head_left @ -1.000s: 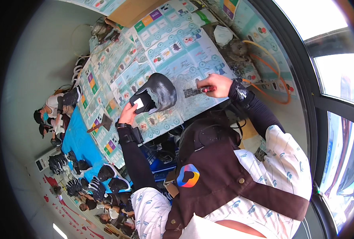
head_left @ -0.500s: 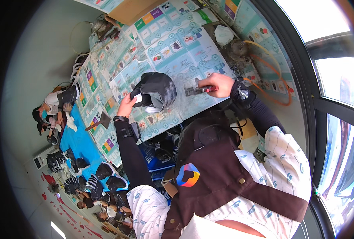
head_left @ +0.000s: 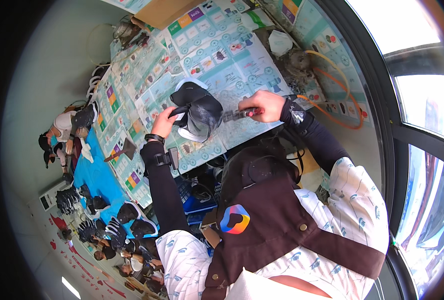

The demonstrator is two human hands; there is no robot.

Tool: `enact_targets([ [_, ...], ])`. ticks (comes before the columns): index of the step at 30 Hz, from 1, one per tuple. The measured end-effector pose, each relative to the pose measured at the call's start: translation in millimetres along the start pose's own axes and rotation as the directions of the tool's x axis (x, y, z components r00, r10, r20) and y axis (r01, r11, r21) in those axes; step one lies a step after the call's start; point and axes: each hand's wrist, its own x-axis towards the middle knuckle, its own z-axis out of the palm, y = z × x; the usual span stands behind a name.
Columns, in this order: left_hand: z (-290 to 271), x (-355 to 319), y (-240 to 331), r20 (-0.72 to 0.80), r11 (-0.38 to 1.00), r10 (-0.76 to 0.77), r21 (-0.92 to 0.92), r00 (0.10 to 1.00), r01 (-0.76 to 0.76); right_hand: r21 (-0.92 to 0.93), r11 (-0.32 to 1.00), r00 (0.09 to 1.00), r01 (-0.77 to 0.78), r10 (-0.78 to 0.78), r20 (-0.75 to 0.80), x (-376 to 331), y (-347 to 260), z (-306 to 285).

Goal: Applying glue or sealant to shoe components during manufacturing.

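Note:
My left hand (head_left: 162,123) is closed on the edge of a black shoe (head_left: 205,111) with a white sole, near its opening. The shoe rests tilted on the paper-covered table, its dark upper bulging towards the right. In my right hand (head_left: 269,106), fingers wrapped round it, is a dark hand tool (head_left: 238,115) with red on its grip. Its blurred black head points left at the shoe's right side; whether they touch I cannot tell. Pale dust or scuffs mark the table between them.
A scraper-like blade with a handle (head_left: 127,149) lies at the table's left. An orange hose (head_left: 344,123) curls at the right, beside a dusty corner with a white mask-like piece (head_left: 280,43). More shoes (head_left: 128,212) stand on blue sheeting (head_left: 89,175); other people work beyond it.
The shoe has been turned and tipped in my left hand, so more white sole shows along its far and near edges. My right hand has moved left with the tool, towards the shoe.

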Motion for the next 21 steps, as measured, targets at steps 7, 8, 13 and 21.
enact_targets([
  [7,7.1,-5.0,11.1,-0.049,0.972,0.02,0.234,0.999,-0.008,-0.011,1.0,0.998,-0.014,0.015,0.062,4.6,1.9,5.9],
  [8,4.7,-5.9,7.9,-0.048,0.972,0.02,0.235,0.999,-0.009,-0.106,0.994,0.988,-0.028,0.043,0.146,3.7,6.0,8.9],
  [13,7.8,-2.3,-5.5,-0.029,0.996,0.006,0.085,1.0,-0.003,-0.037,0.997,0.997,-0.07,0.071,0.022,-5.8,24.3,3.2],
  [21,15.7,-8.0,-31.5,-0.038,1.0,0.017,0.024,0.999,-0.016,0.007,0.992,0.992,-0.124,0.124,0.038,-12.2,28.1,10.4],
])
